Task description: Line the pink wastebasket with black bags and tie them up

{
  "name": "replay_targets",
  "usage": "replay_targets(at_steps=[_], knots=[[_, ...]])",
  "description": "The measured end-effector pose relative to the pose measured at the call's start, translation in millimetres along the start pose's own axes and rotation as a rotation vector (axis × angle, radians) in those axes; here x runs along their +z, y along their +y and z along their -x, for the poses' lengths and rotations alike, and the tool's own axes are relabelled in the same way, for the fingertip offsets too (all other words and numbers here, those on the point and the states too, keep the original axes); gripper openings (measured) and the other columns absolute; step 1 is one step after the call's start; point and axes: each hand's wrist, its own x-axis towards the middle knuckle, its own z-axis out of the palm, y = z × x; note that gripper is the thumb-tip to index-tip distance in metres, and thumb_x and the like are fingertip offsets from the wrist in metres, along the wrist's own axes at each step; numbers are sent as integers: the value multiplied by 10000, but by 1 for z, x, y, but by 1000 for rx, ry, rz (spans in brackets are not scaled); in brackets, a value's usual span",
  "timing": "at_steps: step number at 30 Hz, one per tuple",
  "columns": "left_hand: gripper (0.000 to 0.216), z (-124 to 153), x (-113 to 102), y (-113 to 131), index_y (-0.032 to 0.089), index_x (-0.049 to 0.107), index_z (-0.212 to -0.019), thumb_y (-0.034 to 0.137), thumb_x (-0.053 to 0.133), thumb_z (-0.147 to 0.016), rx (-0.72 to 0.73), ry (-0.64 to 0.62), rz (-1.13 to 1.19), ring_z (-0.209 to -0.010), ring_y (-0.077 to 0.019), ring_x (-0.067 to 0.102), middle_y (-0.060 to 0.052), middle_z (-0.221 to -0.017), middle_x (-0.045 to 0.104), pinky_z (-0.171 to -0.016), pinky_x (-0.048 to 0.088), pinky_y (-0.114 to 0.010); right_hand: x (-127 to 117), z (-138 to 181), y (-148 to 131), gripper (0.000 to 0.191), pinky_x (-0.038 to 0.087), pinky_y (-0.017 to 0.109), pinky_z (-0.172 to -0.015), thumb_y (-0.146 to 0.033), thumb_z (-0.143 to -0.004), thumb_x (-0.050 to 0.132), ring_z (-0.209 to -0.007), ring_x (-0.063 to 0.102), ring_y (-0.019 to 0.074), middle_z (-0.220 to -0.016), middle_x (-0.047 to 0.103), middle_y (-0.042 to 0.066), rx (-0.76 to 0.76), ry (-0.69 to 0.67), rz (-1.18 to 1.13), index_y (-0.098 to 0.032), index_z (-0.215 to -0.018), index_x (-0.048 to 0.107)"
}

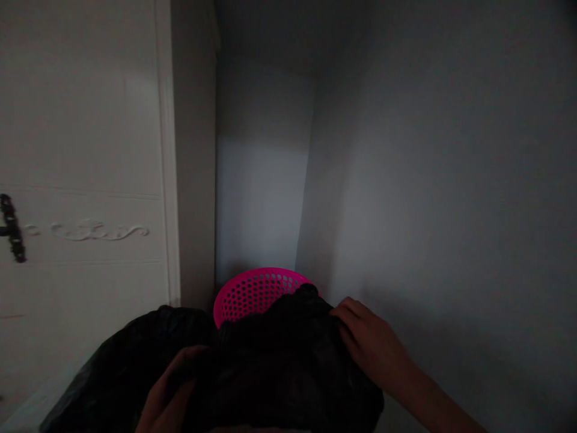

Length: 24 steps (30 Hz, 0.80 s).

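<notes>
A black plastic bag (270, 367) fills the bottom middle of the dim view. My right hand (369, 343) rests on the bag's upper right edge, fingers curled and pinching the plastic. My left hand (169, 394) is low at the bottom, partly under the bag's near edge, and its fingers are hidden in the dark plastic. Behind the bag stands a pink perforated plastic basket (255, 291), with the bag's top edge draped over its front rim.
A white panelled door (85, 180) with a dark handle (11, 228) is at the left. Pale walls (442, 198) form a narrow corner behind the basket and close in on the right.
</notes>
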Motion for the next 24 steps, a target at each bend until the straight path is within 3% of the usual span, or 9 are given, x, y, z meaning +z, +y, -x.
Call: replay_targets(at_steps=[4,8,11,13,17,24], knots=[[418,-10,18,13,283,800,-1005,479,751,-639,-77,25,119,-1101,-377,773,-49,-1055,857,-903,657,-443,8,-22,32,285,532,453,-944,-133,-864,477,-1010,705,272,-1041,738,81,108,142,-302,-251,-1034,673],[526,-21,33,40,253,762,-1156,346,773,-639,-42,-119,271,-1038,-311,786,-35,-1065,848,-852,643,-355,37,-57,59,368,538,435,-984,-183,-755,600,-1076,728,258,-1182,792,69,350,88,-881,-244,-1101,708],[630,-37,46,62,256,713,-1270,231,750,-642,-222,-174,454,-966,-277,805,-29,-1031,853,-834,644,-347,60,-81,68,474,563,423,-954,-193,-672,678,-1015,760,255,-1168,819,59,496,54,-1178,-243,-1139,740],[632,-53,53,71,227,710,-1282,178,716,-653,-313,-208,512,-949,-267,812,-46,-1011,856,-845,645,-348,74,-95,69,487,583,425,-905,-201,-651,672,-923,771,256,-1046,839,47,501,59,-1234,-241,-1129,756],[449,-85,64,74,206,759,-1171,210,728,-723,-234,-223,476,-969,-268,814,-64,-982,858,-845,647,-339,97,-118,68,361,598,415,-870,-245,-649,698,-833,767,253,-898,837,47,466,85,-1293,-227,-1000,780],[176,-111,82,60,204,767,-832,227,818,-666,-207,-217,306,-744,-352,812,-91,-637,773,-671,663,-440,133,-142,64,238,610,425,-795,-425,-733,806,-834,769,287,-768,805,53,393,26,-1296,-213,-833,768]])
